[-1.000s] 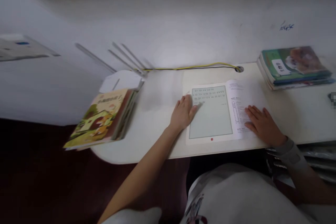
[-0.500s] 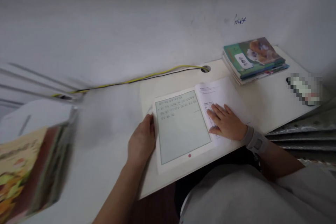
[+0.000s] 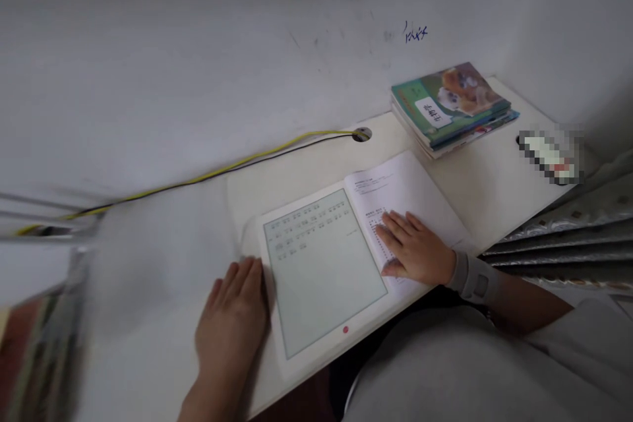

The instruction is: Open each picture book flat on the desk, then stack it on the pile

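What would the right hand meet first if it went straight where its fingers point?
The right hand would probably slide off the open book's right page and meet the left page first.

Print in the open book seems illegibly small.

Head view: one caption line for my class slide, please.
Right hand resting on an open book on a white desk, left hand beside the book, stacked books near the wall.
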Demonstrator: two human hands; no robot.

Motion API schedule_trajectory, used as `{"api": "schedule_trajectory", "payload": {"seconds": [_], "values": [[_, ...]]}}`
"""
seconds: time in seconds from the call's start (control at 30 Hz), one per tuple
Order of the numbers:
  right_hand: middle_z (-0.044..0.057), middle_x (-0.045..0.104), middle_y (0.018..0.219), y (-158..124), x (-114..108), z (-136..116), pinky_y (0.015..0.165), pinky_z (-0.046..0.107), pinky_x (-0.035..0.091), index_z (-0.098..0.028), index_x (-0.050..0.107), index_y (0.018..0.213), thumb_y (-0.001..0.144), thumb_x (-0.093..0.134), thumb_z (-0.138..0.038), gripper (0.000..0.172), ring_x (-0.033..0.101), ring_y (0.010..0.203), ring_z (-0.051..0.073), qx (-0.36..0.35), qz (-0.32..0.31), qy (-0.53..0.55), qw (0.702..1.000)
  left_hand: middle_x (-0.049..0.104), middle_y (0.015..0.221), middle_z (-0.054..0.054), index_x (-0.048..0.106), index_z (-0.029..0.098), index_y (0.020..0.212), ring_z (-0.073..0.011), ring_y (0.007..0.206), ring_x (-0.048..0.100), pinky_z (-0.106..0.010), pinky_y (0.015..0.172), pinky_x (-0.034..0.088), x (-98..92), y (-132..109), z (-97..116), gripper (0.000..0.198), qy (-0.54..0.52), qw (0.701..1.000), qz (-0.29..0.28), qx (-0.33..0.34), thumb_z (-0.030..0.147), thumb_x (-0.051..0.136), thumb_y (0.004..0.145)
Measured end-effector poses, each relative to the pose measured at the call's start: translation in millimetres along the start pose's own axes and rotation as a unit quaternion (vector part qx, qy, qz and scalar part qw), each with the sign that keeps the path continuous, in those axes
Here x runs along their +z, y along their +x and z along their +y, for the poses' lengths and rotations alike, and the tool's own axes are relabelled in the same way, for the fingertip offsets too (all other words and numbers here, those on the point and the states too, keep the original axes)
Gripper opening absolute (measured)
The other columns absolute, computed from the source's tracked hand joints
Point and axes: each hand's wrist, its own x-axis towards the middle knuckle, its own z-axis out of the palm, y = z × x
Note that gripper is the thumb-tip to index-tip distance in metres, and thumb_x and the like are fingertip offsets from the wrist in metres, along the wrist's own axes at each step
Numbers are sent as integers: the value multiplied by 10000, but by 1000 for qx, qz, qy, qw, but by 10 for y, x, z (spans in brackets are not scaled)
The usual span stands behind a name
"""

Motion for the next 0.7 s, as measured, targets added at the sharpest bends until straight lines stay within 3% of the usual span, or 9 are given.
{"api": "schedule_trajectory", "payload": {"seconds": [0.13,0.27,0.4,0.47,0.57,0.7], "values": [[183,393,1475,48,-48,9,1122,459,296,-93,445,1370,924,465,-481,591,344,1373,284,9,7,-4,1000,291,1545,-22,224,310,1495,-273,1419,234,-554,1141,301,-163,-14,164,565,-10,999,38,26,207,297,945],[170,421,1461,105,-60,124,1126,459,299,-79,465,1351,958,429,-333,469,366,1363,274,33,17,-27,999,280,1554,-27,214,317,1497,-263,1398,314,-507,1125,360,-266,40,401,584,-52,994,84,47,182,341,943],[210,422,1447,134,3,71,1113,461,320,-20,443,1359,956,427,-324,505,369,1357,302,38,13,-34,999,391,1497,-92,282,245,1472,-253,1358,394,-473,1075,425,-305,56,585,526,-85,994,-15,62,273,348,951],[235,414,1444,153,27,-10,1105,480,324,0,438,1359,954,427,-333,525,365,1354,324,48,10,-36,998,462,1441,-137,315,196,1450,-281,1351,400,-531,1076,390,-302,51,558,518,-58,995,-65,42,321,335,948],[252,416,1436,176,23,-76,1103,493,324,10,439,1356,951,433,-346,540,373,1348,334,59,8,-31,998,554,1342,-184,379,139,1401,-336,1293,468,-631,1056,331,-263,1,343,513,9,993,-118,5,343,310,936],[202,432,1443,160,-15,26,1109,439,336,-50,459,1356,940,466,-365,522,384,1349,280,28,9,-4,1000,506,1371,-238,395,45,1383,-356,1279,478,-581,1010,408,-169,-163,18,586,23,987,-156,-29,401,290,929]]}}
